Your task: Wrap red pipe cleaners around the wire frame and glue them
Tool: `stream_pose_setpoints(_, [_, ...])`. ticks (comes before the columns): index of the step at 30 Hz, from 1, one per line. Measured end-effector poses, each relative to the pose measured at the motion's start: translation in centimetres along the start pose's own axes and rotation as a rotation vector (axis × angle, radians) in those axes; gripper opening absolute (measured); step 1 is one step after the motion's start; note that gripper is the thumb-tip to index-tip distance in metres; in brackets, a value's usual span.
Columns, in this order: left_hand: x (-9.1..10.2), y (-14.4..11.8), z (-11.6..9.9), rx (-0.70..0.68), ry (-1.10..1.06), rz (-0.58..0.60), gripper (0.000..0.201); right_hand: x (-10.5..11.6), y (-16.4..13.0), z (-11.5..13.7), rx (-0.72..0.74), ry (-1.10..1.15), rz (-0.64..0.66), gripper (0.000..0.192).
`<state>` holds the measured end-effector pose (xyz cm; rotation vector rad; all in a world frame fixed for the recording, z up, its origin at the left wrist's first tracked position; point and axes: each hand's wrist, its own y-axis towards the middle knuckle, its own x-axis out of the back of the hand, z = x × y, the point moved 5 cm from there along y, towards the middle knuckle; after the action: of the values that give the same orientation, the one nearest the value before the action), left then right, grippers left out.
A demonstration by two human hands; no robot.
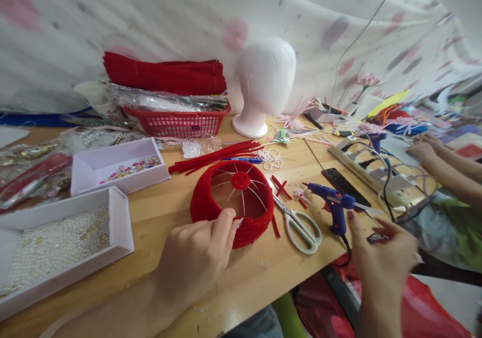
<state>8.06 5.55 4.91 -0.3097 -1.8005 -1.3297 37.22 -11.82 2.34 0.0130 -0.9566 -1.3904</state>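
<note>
My left hand [198,255] pinches the near rim of a round red frame [233,202] wrapped in fuzzy red wire, with thin spokes meeting at a red hub. The frame rests on the wooden table [161,212]. My right hand [380,255] hovers off the table's right edge with fingers apart, holding nothing, just below a blue glue gun [333,205] that stands on the table. White-handled scissors [301,227] lie between the frame and the glue gun.
Two white trays hold pearls [56,245] and coloured gems [130,166]. A red basket [176,122] carries red pipe cleaners; more lie loose [214,158]. A white foam head [265,84] stands behind. Another person's hands [427,149] work at the right near a power strip [365,164].
</note>
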Motion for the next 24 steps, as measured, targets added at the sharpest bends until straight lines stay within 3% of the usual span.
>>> stream_pose_setpoints(2, [0.0, 0.0, -0.1, 0.001, 0.001, 0.006, 0.020, 2.0, -2.0, 1.7, -0.121, 0.076, -0.160, 0.042])
stream_pose_setpoints(4, [0.0, -0.1, -0.1, 0.007, 0.005, 0.006, 0.021, 2.2, -3.6, 4.6, -0.029, 0.299, -0.146, 0.034])
stream_pose_setpoints(7, [-0.1, -0.1, -0.2, 0.003, 0.022, 0.001, 0.021, -0.1, -5.0, 9.4, 0.269, 0.491, 0.149, 0.022])
stream_pose_setpoints(10, [-0.2, -0.2, -0.3, -0.021, 0.056, -0.003, 0.020, -3.3, -6.2, 12.7, 0.601, 0.312, 0.461, 0.029])
stream_pose_setpoints(13, [-0.2, -0.2, -0.2, -0.025, 0.079, -0.011, 0.019, -5.1, -6.5, 13.6, 0.776, 0.177, 0.536, 0.036])
stream_pose_setpoints(18, [-0.1, -0.2, -0.2, -0.019, 0.071, -0.029, 0.020, -6.1, -6.2, 13.4, 0.771, 0.185, 0.534, 0.022])
stream_pose_setpoints(24, [-0.1, -0.8, 0.3, 0.023, 0.004, -0.030, 0.021, -5.6, -7.5, 14.0, 0.692, 0.256, 0.526, 0.021])
